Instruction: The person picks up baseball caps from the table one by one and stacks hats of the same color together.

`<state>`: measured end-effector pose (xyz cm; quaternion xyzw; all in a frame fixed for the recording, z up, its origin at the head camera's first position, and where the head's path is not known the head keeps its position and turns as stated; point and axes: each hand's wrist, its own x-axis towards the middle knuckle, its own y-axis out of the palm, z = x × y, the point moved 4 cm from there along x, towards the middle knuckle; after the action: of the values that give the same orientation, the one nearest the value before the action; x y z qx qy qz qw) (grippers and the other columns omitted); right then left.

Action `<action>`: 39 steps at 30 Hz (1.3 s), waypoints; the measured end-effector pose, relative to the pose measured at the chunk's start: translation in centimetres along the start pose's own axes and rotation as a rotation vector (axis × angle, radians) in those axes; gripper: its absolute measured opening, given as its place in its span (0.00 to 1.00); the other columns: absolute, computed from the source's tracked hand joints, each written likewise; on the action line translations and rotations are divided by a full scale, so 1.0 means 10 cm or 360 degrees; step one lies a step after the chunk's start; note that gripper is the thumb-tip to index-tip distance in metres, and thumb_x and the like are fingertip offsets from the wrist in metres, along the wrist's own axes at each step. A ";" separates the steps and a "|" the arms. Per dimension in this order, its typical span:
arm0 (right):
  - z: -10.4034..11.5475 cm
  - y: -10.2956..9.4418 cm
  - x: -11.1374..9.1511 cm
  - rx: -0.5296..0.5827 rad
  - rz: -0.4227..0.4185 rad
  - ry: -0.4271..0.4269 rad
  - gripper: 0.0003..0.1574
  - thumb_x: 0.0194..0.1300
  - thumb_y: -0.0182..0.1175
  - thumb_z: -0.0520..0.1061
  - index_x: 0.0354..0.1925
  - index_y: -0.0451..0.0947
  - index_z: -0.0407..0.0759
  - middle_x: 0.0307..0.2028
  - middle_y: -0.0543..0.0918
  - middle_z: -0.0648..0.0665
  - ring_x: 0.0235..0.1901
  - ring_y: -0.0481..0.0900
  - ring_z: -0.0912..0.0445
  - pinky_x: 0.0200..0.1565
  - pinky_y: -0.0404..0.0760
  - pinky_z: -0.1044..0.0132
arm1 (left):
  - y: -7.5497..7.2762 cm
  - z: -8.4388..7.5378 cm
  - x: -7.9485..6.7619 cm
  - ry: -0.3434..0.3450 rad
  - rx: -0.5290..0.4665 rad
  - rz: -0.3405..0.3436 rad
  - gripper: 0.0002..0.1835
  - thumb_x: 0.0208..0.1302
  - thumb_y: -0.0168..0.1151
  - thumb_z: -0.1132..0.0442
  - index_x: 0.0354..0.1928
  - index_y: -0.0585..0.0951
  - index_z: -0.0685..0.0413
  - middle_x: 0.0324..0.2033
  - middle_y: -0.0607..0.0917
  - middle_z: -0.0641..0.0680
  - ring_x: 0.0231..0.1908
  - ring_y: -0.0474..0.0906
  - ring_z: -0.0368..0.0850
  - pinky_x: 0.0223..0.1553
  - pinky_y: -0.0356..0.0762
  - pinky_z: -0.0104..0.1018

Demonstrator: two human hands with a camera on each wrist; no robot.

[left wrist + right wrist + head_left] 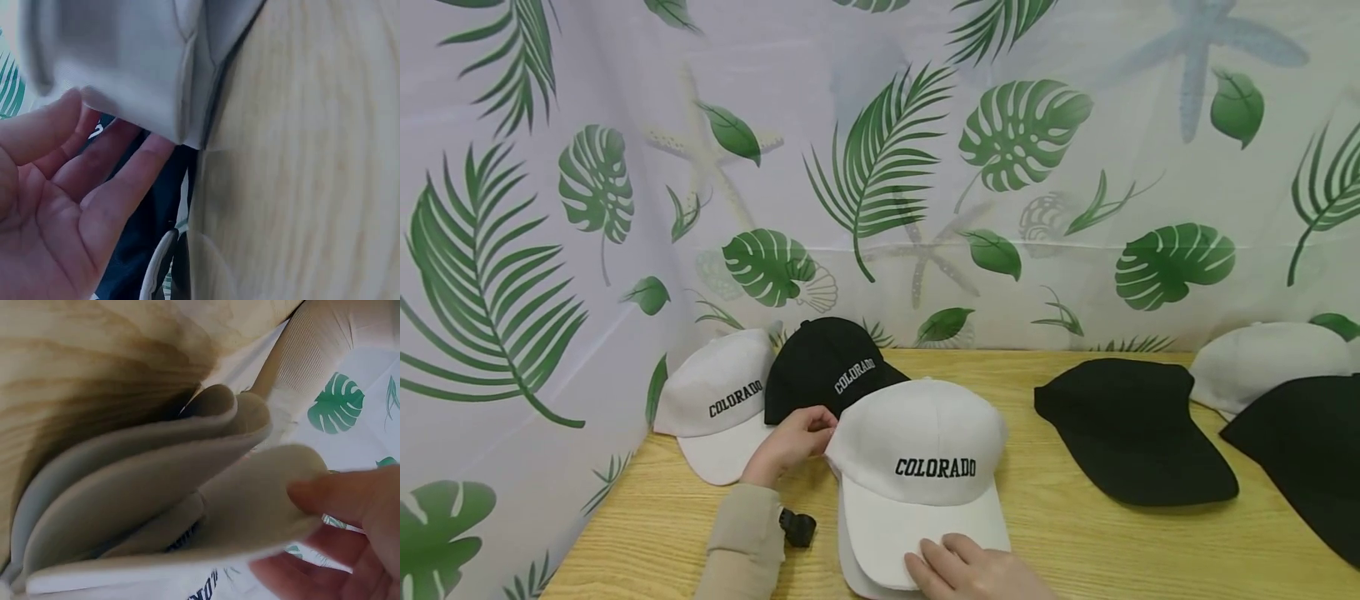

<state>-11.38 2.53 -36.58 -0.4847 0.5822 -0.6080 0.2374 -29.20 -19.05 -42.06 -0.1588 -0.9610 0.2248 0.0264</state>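
A white cap [925, 429] with dark COLORADO lettering lies in the middle of the wooden table, on top of other pale caps. My left hand [792, 442] is at its left side; in the left wrist view the thumb and fingers pinch the cap's lower edge [137, 106]. At the front, my right hand [973, 571] holds the brim, fingers above and thumb beneath, as the right wrist view shows. Under that top brim [256, 500], two more brims [144, 475] curve close together. Inside the left hand's grip, some fingertips are hidden behind the fabric.
Behind my left hand stand a black COLORADO cap [820, 367] and another white one [718, 392]. Black caps [1138, 433] and a white cap [1270, 358] lie to the right. A small black object [797, 527] sits by my left wrist. Leaf-printed cloth [887, 208] hangs behind the table.
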 end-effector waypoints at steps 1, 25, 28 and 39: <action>0.00 0.03 0.01 0.0039 0.0116 -0.0014 0.29 0.66 0.39 0.62 0.49 0.75 0.45 0.41 0.78 0.49 0.37 0.75 0.58 0.27 0.73 0.76 | 0.00 0.00 0.00 -0.0012 -0.0054 0.0008 0.04 0.62 0.50 0.70 0.32 0.71 0.66 0.22 0.72 0.50 0.23 0.66 0.40 0.26 0.65 0.31; -0.28 0.23 -0.22 0.0396 0.0717 0.0445 0.46 0.56 0.36 0.75 0.61 0.63 0.48 0.48 0.75 0.39 0.43 0.76 0.47 0.35 0.77 0.61 | 0.02 -0.04 -0.05 0.0129 0.0005 0.0285 0.06 0.63 0.49 0.70 0.29 0.68 0.66 0.23 0.67 0.50 0.27 0.66 0.42 0.30 0.71 0.35; -0.23 0.22 -0.18 0.0384 0.0707 0.0379 0.44 0.58 0.36 0.74 0.61 0.61 0.48 0.49 0.75 0.39 0.43 0.76 0.45 0.33 0.78 0.62 | 0.03 -0.03 -0.05 0.0102 -0.0026 0.0264 0.06 0.64 0.47 0.72 0.29 0.67 0.66 0.22 0.66 0.49 0.27 0.66 0.42 0.30 0.72 0.36; -0.22 0.31 -0.16 0.0526 0.0826 0.0395 0.38 0.60 0.43 0.69 0.59 0.65 0.48 0.48 0.75 0.38 0.42 0.77 0.45 0.31 0.78 0.63 | 0.04 0.00 -0.02 0.0053 -0.0051 0.0227 0.04 0.62 0.49 0.73 0.29 0.68 0.67 0.21 0.67 0.50 0.25 0.66 0.41 0.27 0.71 0.33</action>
<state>-13.46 4.32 -39.70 -0.1974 0.6041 -0.6680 0.3870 -28.89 -18.75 -42.30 -0.2310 -0.9501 0.2082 0.0237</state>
